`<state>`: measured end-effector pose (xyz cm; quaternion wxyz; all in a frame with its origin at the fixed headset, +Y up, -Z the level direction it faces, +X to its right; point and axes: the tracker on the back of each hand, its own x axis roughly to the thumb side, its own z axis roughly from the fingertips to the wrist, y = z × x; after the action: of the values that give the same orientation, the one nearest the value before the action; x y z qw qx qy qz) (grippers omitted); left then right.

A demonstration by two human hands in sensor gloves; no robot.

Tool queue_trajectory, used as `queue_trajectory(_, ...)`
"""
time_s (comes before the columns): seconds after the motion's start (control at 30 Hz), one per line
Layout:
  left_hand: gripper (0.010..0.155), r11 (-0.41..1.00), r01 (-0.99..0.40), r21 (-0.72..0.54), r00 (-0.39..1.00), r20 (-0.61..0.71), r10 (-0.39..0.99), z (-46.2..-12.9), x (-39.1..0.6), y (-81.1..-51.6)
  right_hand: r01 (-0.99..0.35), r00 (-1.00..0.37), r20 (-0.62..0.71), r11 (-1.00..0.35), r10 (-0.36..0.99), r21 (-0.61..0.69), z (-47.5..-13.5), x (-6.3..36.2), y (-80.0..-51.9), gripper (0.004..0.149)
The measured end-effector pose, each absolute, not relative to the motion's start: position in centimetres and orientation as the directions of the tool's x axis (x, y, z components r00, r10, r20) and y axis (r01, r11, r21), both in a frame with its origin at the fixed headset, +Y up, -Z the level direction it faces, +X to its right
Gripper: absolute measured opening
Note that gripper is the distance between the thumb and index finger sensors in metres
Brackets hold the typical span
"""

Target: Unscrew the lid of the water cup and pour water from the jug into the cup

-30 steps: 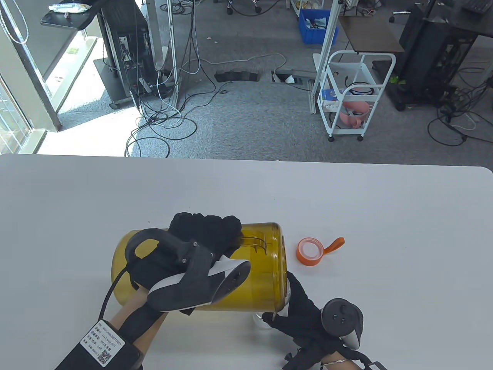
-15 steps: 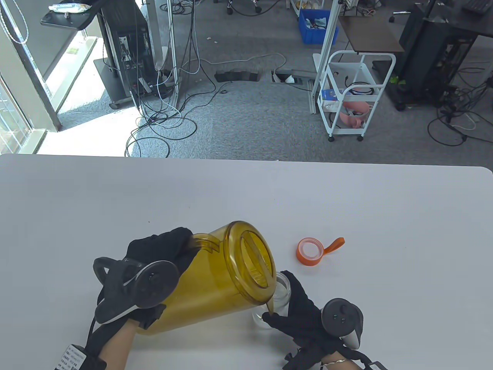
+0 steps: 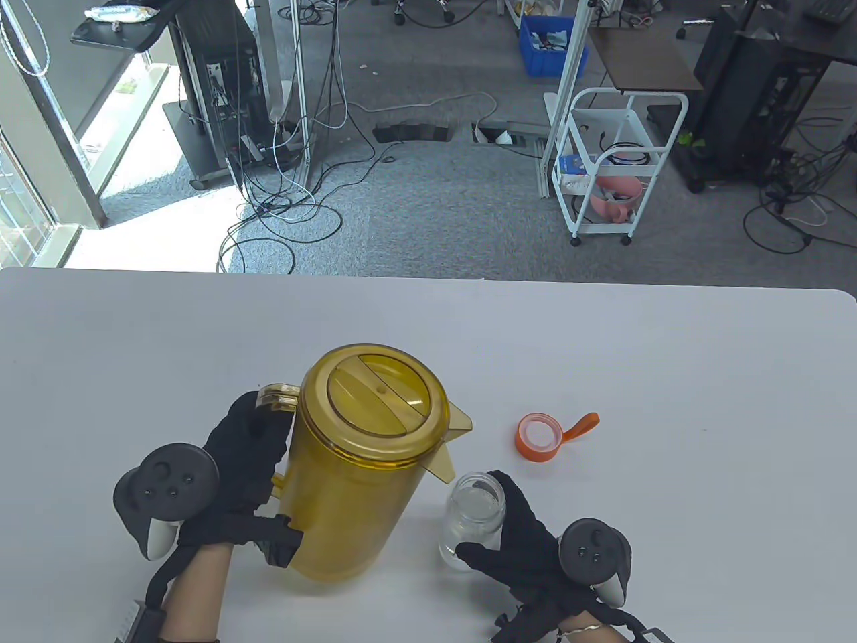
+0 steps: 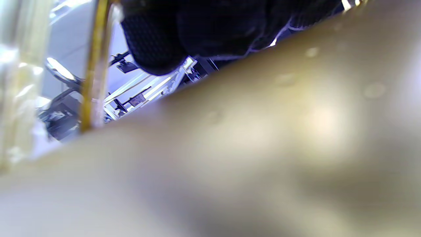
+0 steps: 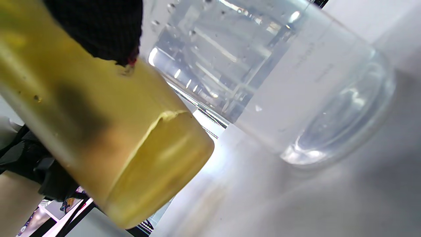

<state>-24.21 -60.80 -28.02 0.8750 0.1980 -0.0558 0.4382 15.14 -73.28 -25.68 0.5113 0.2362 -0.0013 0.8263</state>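
Observation:
The amber jug (image 3: 361, 462) stands upright with its lid on and its spout pointing right. My left hand (image 3: 249, 459) grips the jug's handle (image 3: 276, 399). Just right of it stands the clear water cup (image 3: 471, 521), lidless, and my right hand (image 3: 512, 529) holds it between thumb and fingers. The right wrist view shows the cup (image 5: 279, 82) with water in it, beside the jug (image 5: 98, 131). The left wrist view is filled by the blurred jug wall (image 4: 263, 148). The orange cup lid (image 3: 539, 437) lies on the table beyond the cup.
The white table (image 3: 669, 375) stretches wide to the right and back. Past its far edge are floor cables and a white cart (image 3: 619, 167).
The jug has swung from lying tipped over the cup back to upright and moved left and away from the cup. My right hand and the cup have stayed put.

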Motion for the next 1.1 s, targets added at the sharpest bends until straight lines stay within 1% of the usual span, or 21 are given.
queue_trajectory(0.07,0.036,0.478,-0.824,0.305,0.554,0.259,0.791,-29.3,-24.5,-61.6,-0.846,-0.365,0.392,-0.477,0.844,0.239,-25.7,15.1,-73.3,0.099)
queue_trajectory(0.2,0.036,0.365,-0.856,0.367,0.471,0.258,0.844,-31.7,-25.4,-63.1,-0.844,-0.368,0.386,-0.478,0.846,0.245,-25.7,15.2,-73.3,0.099)
queue_trajectory(0.33,0.036,0.387,-0.825,0.413,0.506,0.233,0.830,-33.4,-26.2,-64.4,-0.843,-0.367,0.386,-0.478,0.846,0.246,-25.7,15.2,-73.3,0.099)
queue_trajectory(0.47,0.035,0.353,-0.836,0.421,0.466,0.202,0.862,-35.0,-27.1,-66.2,-0.843,-0.367,0.386,-0.478,0.846,0.246,-25.7,15.2,-73.3,0.099)
queue_trajectory(0.63,0.036,0.324,-0.865,0.384,0.419,0.196,0.887,-36.0,-27.8,-67.6,-0.843,-0.367,0.385,-0.478,0.847,0.247,-25.7,15.1,-73.3,0.099)
queue_trajectory(0.73,0.035,0.282,-0.890,0.358,0.370,0.208,0.905,-36.4,-27.7,-68.0,-0.842,-0.366,0.385,-0.478,0.847,0.250,-25.7,15.1,-73.3,0.099)
queue_trajectory(0.87,0.036,0.315,-0.884,0.346,0.401,0.210,0.892,-36.7,-27.6,-67.9,-0.842,-0.368,0.385,-0.479,0.847,0.248,-25.7,15.1,-73.3,0.099)
queue_trajectory(0.97,0.036,0.298,-0.891,0.342,0.381,0.207,0.901,-36.9,-27.6,-68.0,-0.842,-0.368,0.385,-0.479,0.846,0.248,-25.7,15.1,-73.3,0.099)
queue_trajectory(1.1,0.036,0.309,-0.884,0.352,0.392,0.195,0.899,-36.8,-27.6,-67.9,-0.842,-0.368,0.385,-0.479,0.846,0.248,-25.7,15.1,-73.3,0.099)
